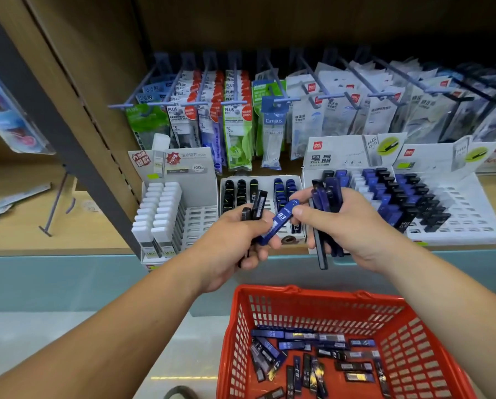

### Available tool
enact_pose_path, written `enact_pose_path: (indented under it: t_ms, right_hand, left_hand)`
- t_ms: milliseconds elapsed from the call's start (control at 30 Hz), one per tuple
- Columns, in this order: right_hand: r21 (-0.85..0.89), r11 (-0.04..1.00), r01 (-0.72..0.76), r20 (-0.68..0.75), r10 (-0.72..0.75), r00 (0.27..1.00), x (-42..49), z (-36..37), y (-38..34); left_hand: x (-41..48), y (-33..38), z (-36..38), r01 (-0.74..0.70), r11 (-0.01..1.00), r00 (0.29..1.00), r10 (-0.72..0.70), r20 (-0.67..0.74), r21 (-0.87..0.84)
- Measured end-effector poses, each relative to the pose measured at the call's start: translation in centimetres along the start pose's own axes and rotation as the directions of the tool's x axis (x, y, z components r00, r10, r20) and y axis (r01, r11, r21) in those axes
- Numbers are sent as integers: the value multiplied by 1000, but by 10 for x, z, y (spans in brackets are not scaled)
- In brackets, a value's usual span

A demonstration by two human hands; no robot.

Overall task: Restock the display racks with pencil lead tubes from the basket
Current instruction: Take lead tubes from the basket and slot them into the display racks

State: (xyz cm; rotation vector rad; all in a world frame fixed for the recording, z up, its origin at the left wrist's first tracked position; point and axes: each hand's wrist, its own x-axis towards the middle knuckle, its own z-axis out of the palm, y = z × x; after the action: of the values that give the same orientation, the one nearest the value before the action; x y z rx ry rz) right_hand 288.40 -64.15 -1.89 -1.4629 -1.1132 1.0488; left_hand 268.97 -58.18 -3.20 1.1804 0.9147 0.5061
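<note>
My left hand (235, 240) grips a few black lead tubes (258, 204) that stick up from its fist. My right hand (341, 226) holds a bundle of dark blue and black tubes (327, 194) in its palm. Between the two hands lies a blue tube (281, 223); my right thumb and forefinger pinch its upper end while its lower end sits in my left fingers. Both hands hover in front of the white display racks (456, 231) on the shelf. Below them stands the red basket (413, 352), with several loose tubes (307, 358) on its bottom.
A white rack (200, 214) at the left holds white-capped tubes. The middle rack (266, 180) holds black and blue tubes. Hooks (284, 99) with hanging packets of correction tape run above the racks. A slanted dark shelf post (68, 145) stands at the left.
</note>
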Motion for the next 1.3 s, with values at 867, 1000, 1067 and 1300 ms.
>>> enact_pose_path:
  t_ms: [867, 1000, 1067, 1300]
  right_hand:
    - [-407, 895, 180, -150, -260, 954, 41, -1, 23]
    - [-527, 826, 202, -79, -284, 956, 48, 1, 32]
    - [-576, 790, 210, -43, -286, 957, 48, 3, 33]
    - [-708, 675, 208, 16, -279, 960, 51, 5, 30]
  left_hand:
    - [1, 2, -20, 19, 985, 996, -4, -87, 173]
    - [0, -2, -26, -15, 993, 997, 24, -74, 120]
    - [-2, -2, -29, -9, 997, 999, 13, -52, 73]
    - [-5, -3, -38, -22, 991, 998, 29, -51, 130]
